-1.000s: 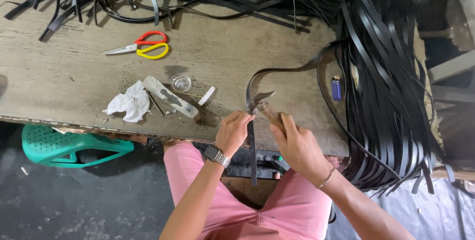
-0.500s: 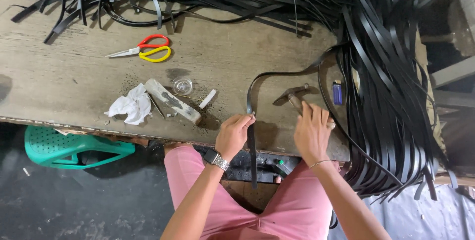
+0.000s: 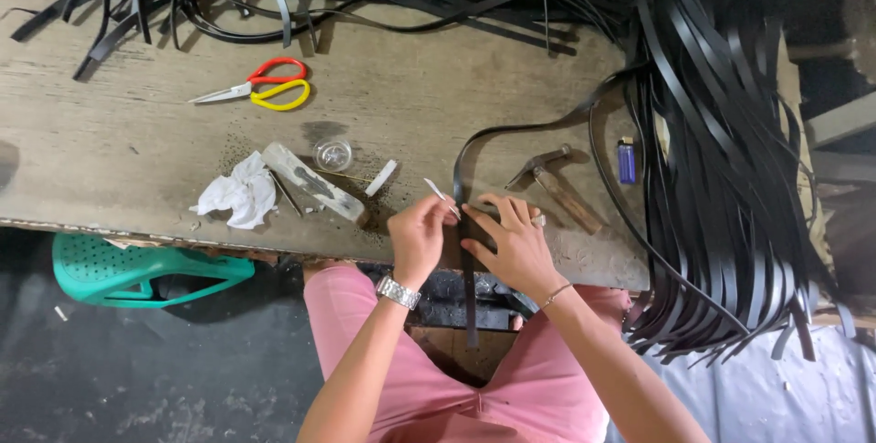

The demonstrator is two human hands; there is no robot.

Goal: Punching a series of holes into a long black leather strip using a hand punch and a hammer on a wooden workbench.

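Both hands pinch strap at table edge.

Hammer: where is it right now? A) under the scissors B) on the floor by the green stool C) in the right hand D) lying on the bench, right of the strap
D: the hammer lies on the bench just right of the strap, free of both hands; the right hand and left hand are on the strap instead.
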